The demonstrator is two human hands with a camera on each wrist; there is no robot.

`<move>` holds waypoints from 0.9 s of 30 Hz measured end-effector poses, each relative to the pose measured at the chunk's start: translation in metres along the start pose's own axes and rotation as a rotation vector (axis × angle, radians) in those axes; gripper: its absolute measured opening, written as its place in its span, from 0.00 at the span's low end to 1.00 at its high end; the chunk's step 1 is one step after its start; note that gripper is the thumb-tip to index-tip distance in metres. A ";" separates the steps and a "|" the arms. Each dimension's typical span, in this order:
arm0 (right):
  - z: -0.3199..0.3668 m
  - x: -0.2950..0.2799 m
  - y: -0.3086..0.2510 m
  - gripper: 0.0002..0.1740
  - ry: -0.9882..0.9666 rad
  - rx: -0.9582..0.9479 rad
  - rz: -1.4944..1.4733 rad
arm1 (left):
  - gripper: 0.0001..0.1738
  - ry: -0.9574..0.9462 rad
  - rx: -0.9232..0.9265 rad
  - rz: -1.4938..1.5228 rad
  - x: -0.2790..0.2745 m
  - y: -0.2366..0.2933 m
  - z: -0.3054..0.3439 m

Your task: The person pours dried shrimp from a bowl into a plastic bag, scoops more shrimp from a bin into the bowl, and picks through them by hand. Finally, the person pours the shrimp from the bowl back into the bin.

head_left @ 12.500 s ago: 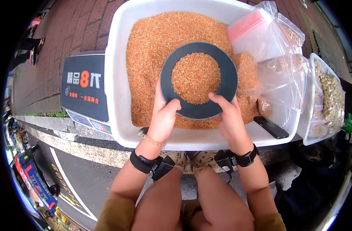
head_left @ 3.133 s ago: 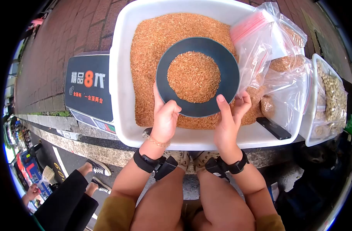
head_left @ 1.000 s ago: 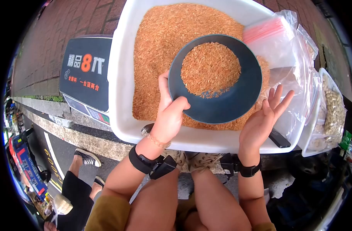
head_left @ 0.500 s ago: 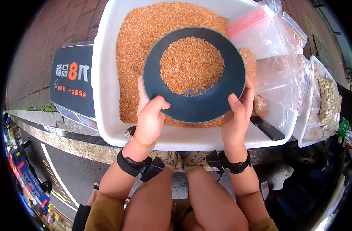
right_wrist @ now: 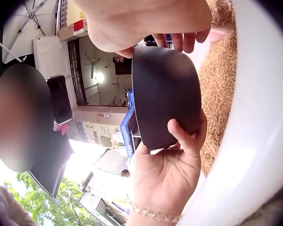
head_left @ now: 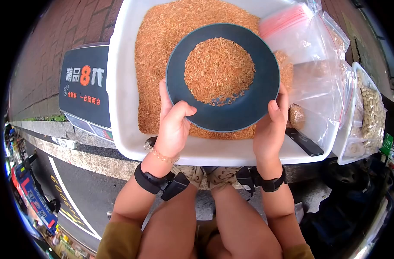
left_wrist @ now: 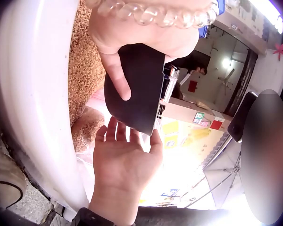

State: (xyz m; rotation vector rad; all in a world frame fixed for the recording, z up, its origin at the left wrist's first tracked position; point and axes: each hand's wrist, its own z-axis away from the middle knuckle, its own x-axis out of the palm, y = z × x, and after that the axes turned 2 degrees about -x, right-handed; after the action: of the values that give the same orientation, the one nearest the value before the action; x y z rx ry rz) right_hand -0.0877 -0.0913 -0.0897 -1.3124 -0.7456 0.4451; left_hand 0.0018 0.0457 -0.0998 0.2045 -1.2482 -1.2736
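A dark blue-grey bowl [head_left: 223,118] is held over a white tub, with a heap of reddish-brown rice grains [head_left: 218,69] inside. My left hand [head_left: 173,125] grips its near left rim, thumb over the inner side and fingers against the outer wall. On the opposite side my right hand [head_left: 269,129] supports the bowl with fairly straight fingers. Its fingertips touch the outer wall in the left wrist view, and its thumb stands up at the rim. Seen from the right wrist, the bowl's dark underside [right_wrist: 165,94] is tipped on edge, with the left hand below it.
The white tub [head_left: 126,86] is mostly filled with loose rice. Clear zip bags [head_left: 313,77] and a black phone-like object [head_left: 305,141] lie at its right. A boxed scale [head_left: 85,86] stands to the left, and a tray of bagged peanuts [head_left: 369,112] to the right.
The bowl has come up closer to the head camera, its grains shifted toward the far side. My right hand let go, spread its fingers apart from the bowl, then returned to its side.
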 end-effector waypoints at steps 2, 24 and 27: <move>-0.001 0.000 0.001 0.31 0.001 -0.006 -0.003 | 0.33 -0.005 0.012 -0.014 0.002 0.001 0.001; 0.003 0.002 0.003 0.32 0.092 0.073 -0.097 | 0.36 -0.140 0.255 -0.345 -0.005 -0.003 -0.004; 0.007 0.000 0.003 0.32 0.083 0.134 -0.079 | 0.38 -0.129 0.204 -0.354 -0.005 0.000 -0.001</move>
State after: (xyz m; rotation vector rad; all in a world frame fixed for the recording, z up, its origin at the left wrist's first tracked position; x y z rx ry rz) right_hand -0.0924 -0.0854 -0.0923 -1.1656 -0.6845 0.3688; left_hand 0.0036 0.0492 -0.1025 0.5158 -1.5002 -1.4769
